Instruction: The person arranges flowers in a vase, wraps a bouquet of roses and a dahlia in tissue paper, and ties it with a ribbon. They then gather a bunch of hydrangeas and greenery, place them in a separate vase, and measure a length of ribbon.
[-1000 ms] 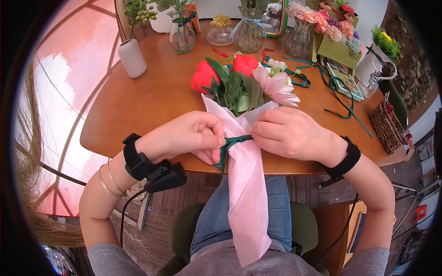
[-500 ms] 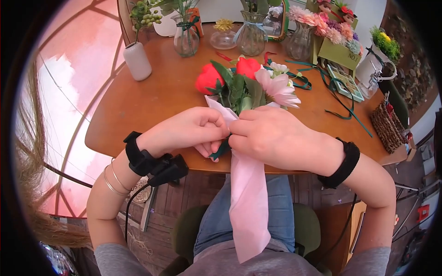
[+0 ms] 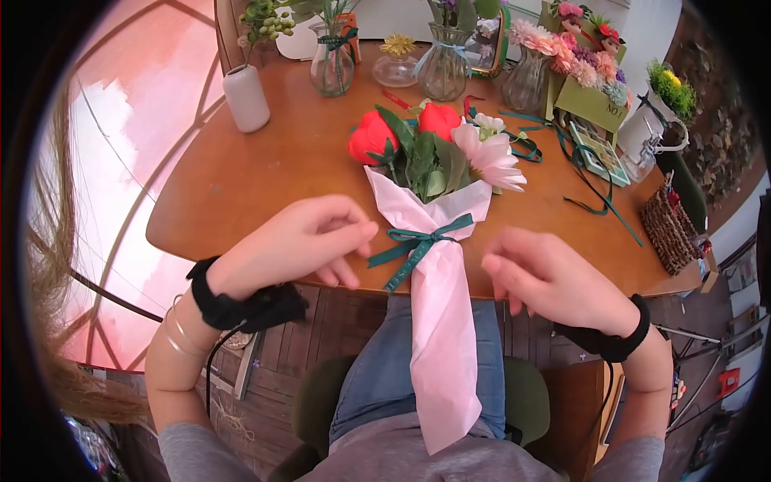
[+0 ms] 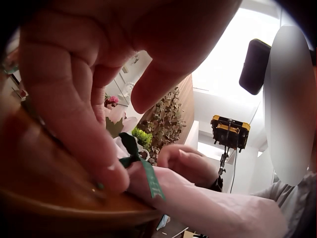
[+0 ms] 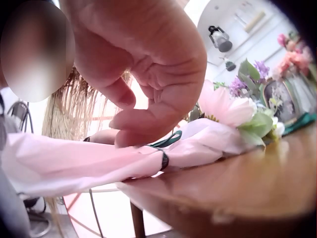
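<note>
A bouquet wrapped in pink paper (image 3: 444, 313) lies over the table's front edge, its lower end hanging toward the lap. Red flowers (image 3: 373, 138), green leaves and a pale pink flower (image 3: 490, 157) fan out at its top. Round its narrow middle is a dark green ribbon (image 3: 418, 238) tied in a bow, its printed tail pointing down-left. My left hand (image 3: 309, 241) hovers just left of the bow, fingers loosely bent and holding nothing. On the other side, my right hand (image 3: 554, 277) hangs apart from the paper, fingers relaxed. Close up, the bow (image 4: 133, 158) shows beyond the left fingertips.
Along the back of the wooden table (image 3: 241, 185) stand a white vase (image 3: 246, 99), glass vases (image 3: 443, 72) and a green flower box (image 3: 590, 103). Loose green ribbon (image 3: 580, 161) lies at the right, near a palette-like case (image 3: 601, 157) and a woven basket (image 3: 671, 229).
Both hands have let go of the green ribbon and moved apart, left hand to the left, right hand to the right and down. The tied bow, covered before, now shows.
</note>
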A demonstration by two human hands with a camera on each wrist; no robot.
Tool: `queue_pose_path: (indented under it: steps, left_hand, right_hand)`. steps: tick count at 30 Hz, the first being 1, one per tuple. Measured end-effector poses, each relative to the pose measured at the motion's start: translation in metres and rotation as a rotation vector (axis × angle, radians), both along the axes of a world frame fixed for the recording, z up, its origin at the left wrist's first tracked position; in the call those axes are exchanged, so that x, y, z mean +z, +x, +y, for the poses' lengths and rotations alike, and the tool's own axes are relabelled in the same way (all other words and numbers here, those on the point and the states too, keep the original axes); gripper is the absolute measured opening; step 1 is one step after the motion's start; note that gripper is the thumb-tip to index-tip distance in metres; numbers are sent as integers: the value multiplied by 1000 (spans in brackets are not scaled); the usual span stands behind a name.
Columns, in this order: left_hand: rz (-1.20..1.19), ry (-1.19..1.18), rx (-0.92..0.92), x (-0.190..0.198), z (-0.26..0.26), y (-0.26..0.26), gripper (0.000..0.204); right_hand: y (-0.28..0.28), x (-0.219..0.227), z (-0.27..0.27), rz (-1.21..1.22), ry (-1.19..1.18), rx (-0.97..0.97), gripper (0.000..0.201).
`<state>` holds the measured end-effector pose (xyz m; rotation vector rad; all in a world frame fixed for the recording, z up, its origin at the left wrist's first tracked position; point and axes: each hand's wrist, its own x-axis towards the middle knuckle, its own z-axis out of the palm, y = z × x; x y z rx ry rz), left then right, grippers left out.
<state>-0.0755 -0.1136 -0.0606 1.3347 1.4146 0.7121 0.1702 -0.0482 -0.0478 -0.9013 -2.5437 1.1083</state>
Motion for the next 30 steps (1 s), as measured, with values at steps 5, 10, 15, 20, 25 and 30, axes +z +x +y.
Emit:
queue_pose_path:
  steps: [5,10,15,20,25,30]
  left_hand:
    - [-194,-255,-170,-32,-38,18,32]
    - [-547,0,-63,-69,-40,69,35]
    - [-619,220,105,-98,-41,89,35]
    - [-459,487,133,-135,-51,96,33]
    - [-422,367,-17,-164,-61,91,27]
    - [-217,263,-97,-160,-63,101,22]
  right_hand:
    - [6,-9,-18,-338,-389,34,43]
    - [9,-51,-40,-55,-163,113,33]
    - [14,-63,-53,2,67,10,28]
    - [13,-101,-61,424,-188,-96,29]
    - [12,-137,-68,623,-286,-64,33]
    - [15,-160,-73,627,-439,-96,34]
